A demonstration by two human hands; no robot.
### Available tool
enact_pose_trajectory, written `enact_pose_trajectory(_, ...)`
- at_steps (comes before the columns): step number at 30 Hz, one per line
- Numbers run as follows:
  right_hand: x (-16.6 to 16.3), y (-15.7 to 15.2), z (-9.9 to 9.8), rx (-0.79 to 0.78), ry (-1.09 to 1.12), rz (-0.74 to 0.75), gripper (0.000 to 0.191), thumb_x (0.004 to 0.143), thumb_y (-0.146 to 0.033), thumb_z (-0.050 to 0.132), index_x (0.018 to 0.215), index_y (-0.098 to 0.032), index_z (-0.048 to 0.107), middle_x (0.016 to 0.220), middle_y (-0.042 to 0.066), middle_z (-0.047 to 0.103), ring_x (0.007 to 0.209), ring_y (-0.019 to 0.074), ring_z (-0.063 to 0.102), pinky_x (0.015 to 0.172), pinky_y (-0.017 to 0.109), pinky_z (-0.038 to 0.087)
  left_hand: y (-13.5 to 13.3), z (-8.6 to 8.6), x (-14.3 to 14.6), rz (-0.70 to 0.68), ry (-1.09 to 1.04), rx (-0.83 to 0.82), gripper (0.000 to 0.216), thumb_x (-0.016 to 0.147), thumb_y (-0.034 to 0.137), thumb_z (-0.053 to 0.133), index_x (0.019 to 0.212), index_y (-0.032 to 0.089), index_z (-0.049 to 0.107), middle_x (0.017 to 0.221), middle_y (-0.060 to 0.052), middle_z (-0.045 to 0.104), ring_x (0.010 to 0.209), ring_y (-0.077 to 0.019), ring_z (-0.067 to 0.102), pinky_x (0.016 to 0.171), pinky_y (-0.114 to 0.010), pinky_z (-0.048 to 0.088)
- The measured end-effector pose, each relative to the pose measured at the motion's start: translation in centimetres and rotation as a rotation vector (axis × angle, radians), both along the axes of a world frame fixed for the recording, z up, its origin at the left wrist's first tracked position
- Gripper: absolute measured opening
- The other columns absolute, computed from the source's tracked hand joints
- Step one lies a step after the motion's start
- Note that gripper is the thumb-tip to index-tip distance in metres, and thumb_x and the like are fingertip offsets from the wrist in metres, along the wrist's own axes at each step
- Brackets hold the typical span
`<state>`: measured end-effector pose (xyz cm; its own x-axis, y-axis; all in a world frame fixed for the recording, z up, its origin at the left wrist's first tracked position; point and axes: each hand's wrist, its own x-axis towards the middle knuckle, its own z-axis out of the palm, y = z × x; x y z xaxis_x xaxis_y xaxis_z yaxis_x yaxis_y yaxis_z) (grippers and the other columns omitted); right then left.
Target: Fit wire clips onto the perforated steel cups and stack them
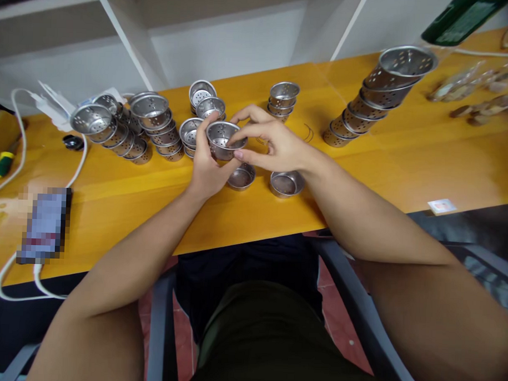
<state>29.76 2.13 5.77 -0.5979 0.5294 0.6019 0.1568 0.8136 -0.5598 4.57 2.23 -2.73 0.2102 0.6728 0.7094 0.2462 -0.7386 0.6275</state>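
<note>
A small perforated steel strainer cup (221,135) is held just above the yellow table (363,177). My left hand (207,166) grips its left side and base. My right hand (272,144) pinches its right rim, with the fingers arched over the top. Directly below the hands, two shallow steel cups (240,176) (286,184) rest on the table near the front edge. Beyond the hands stand short stacks of the same cups (202,93) (283,97).
A leaning pile of cups (127,125) lies at the left, and a long tilted stack (378,95) at the right. A white cable (20,149), a screwdriver (0,164) and a blurred phone (44,225) sit far left. A small card (442,206) lies at the right front edge.
</note>
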Motion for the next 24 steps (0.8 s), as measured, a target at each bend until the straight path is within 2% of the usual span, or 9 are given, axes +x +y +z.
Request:
enact_pose_trajectory(4, 1.4, 1.3, 0.3, 0.004, 0.035, -0.167, 0.059, 0.103, -0.084, 0.105, 0.128, -0.033, 0.09, 0.156, 0.016, 0.082, 0.148, 0.0464, 0.076, 0.129, 0.064, 0.07, -0.6, 0.2, 0.4, 0.007, 0.045, -0.078, 0.137, 0.099, 0.079, 0.111, 0.201, 0.046, 0.024, 0.188, -0.019, 0.063, 0.18, -0.0478, 0.068, 0.146, -0.07, 0.064)
enact_pose_trajectory(6, 2.4, 2.7, -0.1, 0.002, 0.036, -0.329, 0.059, 0.102, -0.084, 0.106, 0.128, -0.033, 0.088, 0.157, 0.017, 0.081, 0.146, 0.0476, 0.077, 0.124, 0.065, 0.073, -1.1, 0.4, 0.3, -0.013, 0.093, -0.104, 0.129, 0.099, 0.08, 0.11, 0.196, 0.041, 0.035, 0.188, -0.021, 0.063, 0.176, -0.0469, 0.07, 0.145, -0.068, 0.065)
enact_pose_trajectory(8, 3.0, 4.1, -1.0, -0.029, -0.011, -0.483, 0.057, 0.103, -0.081, 0.106, 0.128, -0.032, 0.087, 0.155, 0.019, 0.08, 0.141, 0.0481, 0.078, 0.121, 0.067, 0.074, -1.8, 0.8, 0.1, -0.056, 0.175, -0.109, 0.111, 0.103, 0.08, 0.105, 0.187, 0.034, 0.049, 0.184, -0.021, 0.066, 0.17, -0.0452, 0.074, 0.144, -0.065, 0.065)
enact_pose_trajectory(10, 3.1, 5.4, -2.1, -0.086, -0.114, -0.58, 0.054, 0.106, -0.075, 0.105, 0.13, -0.03, 0.087, 0.153, 0.02, 0.08, 0.137, 0.0481, 0.081, 0.121, 0.069, 0.075, -2.5, 1.6, -0.1, -0.096, 0.28, -0.116, 0.098, 0.104, 0.073, 0.103, 0.179, 0.029, 0.057, 0.181, -0.021, 0.069, 0.168, -0.045, 0.075, 0.146, -0.065, 0.064)
enact_pose_trajectory(13, 2.1, 6.7, -3.2, -0.171, -0.277, -0.659, 0.045, 0.11, -0.062, 0.105, 0.128, -0.024, 0.088, 0.15, 0.023, 0.08, 0.137, 0.0468, 0.083, 0.125, 0.067, 0.074, -3.6, 3.0, -0.3, -0.11, 0.433, -0.171, 0.102, 0.097, 0.06, 0.106, 0.18, 0.026, 0.057, 0.182, -0.022, 0.069, 0.172, -0.0484, 0.071, 0.15, -0.069, 0.06)
enact_pose_trajectory(17, 0.4, 7.5, -3.4, -0.233, -0.369, -0.717, 0.034, 0.114, -0.048, 0.102, 0.121, -0.018, 0.089, 0.137, 0.026, 0.087, 0.138, 0.0473, 0.086, 0.13, 0.066, 0.072, -4.5, 4.4, -0.4, -0.074, 0.574, -0.262, 0.112, 0.09, 0.049, 0.107, 0.186, 0.023, 0.053, 0.187, -0.023, 0.065, 0.177, -0.0508, 0.068, 0.151, -0.07, 0.059)
enact_pose_trajectory(20, 0.2, 7.9, -3.3, -0.333, -0.331, -0.636, 0.034, 0.11, -0.043, 0.101, 0.132, -0.019, 0.091, 0.123, 0.02, 0.092, 0.123, 0.0476, 0.091, 0.121, 0.071, 0.076, -4.5, 4.5, -0.5, -0.023, 0.645, -0.299, 0.109, 0.09, 0.048, 0.107, 0.183, 0.022, 0.056, 0.179, -0.023, 0.072, 0.172, -0.0516, 0.071, 0.149, -0.072, 0.058)
enact_pose_trajectory(22, 0.9, 7.9, -3.1, -0.364, -0.245, -0.57, 0.045, 0.109, -0.038, 0.098, 0.149, -0.019, 0.089, 0.129, 0.018, 0.095, 0.124, 0.045, 0.093, 0.119, 0.066, 0.079, -4.2, 4.2, -0.6, 0.008, 0.654, -0.32, 0.108, 0.09, 0.049, 0.108, 0.182, 0.022, 0.056, 0.176, -0.023, 0.075, 0.172, -0.0532, 0.071, 0.149, -0.074, 0.057)
enact_pose_trajectory(24, 2.1, 7.5, -2.5, -0.322, -0.164, -0.581, 0.05, 0.111, -0.039, 0.092, 0.157, -0.021, 0.086, 0.144, 0.018, 0.094, 0.133, 0.043, 0.093, 0.123, 0.061, 0.078, -3.8, 3.6, -0.7, 0.023, 0.608, -0.339, 0.114, 0.09, 0.048, 0.109, 0.185, 0.023, 0.05, 0.178, -0.024, 0.074, 0.174, -0.0536, 0.07, 0.15, -0.074, 0.057)
